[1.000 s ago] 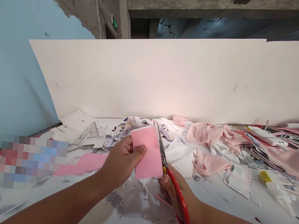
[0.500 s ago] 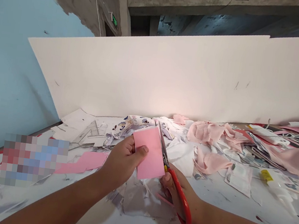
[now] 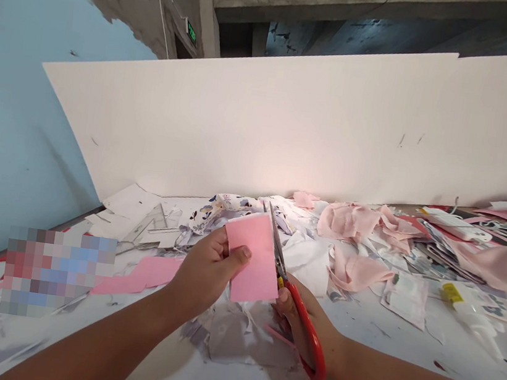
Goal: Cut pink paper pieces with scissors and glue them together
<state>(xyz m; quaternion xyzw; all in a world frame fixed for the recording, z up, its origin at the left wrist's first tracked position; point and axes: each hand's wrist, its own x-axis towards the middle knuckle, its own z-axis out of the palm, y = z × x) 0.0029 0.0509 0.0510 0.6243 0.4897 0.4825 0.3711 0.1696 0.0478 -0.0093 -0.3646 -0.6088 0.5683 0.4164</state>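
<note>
Pink sheet (image 3: 257, 271) pinched left, scissors (image 3: 311, 330) gripped right, both hands (image 3: 203, 270) angle inward.

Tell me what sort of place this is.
Probably a craft or sewing workspace in an unfinished-looking building: red-handled scissors, fabric scraps across the white tabletop, and a bare concrete beam overhead.

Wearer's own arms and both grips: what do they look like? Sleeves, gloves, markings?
Left grip and right grip: ordinary human hands, ungloved, no ring showing, though some fingers are hidden. Left forearm and right forearm: bare, no sleeve, watch, bracelet or cable in view. No clear markings. Upper arms are out of frame, so can't tell about short sleeves.
</note>
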